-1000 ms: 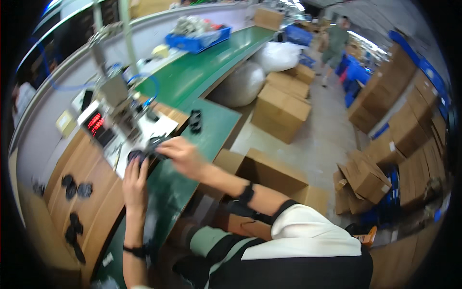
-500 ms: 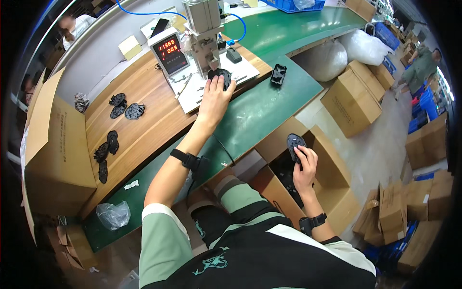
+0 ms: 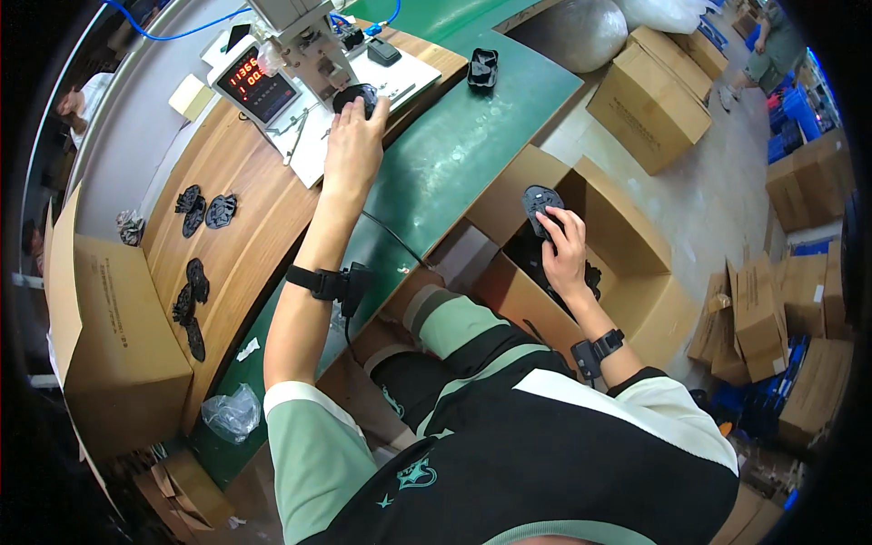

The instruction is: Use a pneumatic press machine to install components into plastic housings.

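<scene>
Under the head of a bench press, my left hand has its fingers around a black moulded plastic part. That part sits on the white base plate, partly covered by my fingers. Low on the right, my right hand grips a second black part, a rounded oval shell, between thumb and fingers. It is held over an open cardboard box with more black parts inside. Beside the press stands a control box with a red digital display.
Several black parts lie on the wooden board to the left. A black tray-like piece sits on the green table. A large carton stands at left, a clear plastic bag near it. More cartons are at right.
The whole view has shifted, moving the press toward the upper left. The shell in my right hand has turned and shows more of its broad face. My left hand stays at the press.
</scene>
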Demonstrator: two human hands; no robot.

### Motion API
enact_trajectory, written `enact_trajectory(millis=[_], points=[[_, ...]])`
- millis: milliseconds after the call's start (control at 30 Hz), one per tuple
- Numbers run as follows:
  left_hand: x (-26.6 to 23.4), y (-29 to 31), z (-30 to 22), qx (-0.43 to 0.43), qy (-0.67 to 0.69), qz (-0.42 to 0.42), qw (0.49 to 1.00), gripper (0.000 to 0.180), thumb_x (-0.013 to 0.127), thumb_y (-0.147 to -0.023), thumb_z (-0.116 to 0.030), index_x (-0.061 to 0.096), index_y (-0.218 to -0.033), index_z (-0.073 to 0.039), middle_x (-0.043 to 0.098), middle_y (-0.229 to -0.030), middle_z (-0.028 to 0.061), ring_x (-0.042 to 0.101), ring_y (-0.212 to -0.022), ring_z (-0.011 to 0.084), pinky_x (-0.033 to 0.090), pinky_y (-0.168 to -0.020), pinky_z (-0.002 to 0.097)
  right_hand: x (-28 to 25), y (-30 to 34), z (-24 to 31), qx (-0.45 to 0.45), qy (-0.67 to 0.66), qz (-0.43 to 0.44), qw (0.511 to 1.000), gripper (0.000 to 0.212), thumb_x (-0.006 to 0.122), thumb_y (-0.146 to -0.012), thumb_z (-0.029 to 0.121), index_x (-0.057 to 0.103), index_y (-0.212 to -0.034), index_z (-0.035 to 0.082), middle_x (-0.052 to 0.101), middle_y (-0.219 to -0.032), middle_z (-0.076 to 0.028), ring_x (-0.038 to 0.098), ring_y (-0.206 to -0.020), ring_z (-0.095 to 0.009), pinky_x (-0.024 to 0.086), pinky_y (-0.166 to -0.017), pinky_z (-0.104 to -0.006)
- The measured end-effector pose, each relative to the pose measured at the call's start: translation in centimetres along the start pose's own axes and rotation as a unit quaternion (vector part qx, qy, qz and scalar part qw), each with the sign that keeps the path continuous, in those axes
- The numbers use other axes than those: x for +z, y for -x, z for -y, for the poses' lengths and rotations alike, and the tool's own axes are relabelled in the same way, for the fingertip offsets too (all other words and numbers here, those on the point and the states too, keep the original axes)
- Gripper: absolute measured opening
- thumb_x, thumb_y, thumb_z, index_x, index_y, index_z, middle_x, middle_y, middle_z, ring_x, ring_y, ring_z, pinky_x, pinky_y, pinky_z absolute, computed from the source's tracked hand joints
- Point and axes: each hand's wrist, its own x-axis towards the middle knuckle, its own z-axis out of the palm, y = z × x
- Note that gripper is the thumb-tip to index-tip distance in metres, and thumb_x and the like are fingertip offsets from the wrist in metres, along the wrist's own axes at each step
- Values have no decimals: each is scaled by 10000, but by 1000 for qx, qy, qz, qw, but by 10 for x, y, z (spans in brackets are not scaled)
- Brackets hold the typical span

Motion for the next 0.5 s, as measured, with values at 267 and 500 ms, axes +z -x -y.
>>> enact_trajectory(millis=[267, 500], points=[[-2, -6, -4, -7, 4, 10, 1000, 409, 543, -923, -20, 590, -1323, -90, 627, -1314, 280, 628, -1200, 435, 523, -1015, 487, 77, 131, -140, 379, -15, 160, 911, 316, 604, -895, 136, 699, -1191, 80, 687, -1150, -196, 617, -1132, -402, 478, -1022, -436], [2, 0, 1, -11, 51, -6, 999, 426, 538, -922, -3, 579, -1335, -101, 618, -1316, 288, 625, -1207, 437, 503, -1040, 488, 103, 197, -162, 490, -141, 327, 795, 405, 594, -934, 326, 691, -1227, 63, 718, -1196, -195, 663, -1157, -351, 496, -1017, -407]])
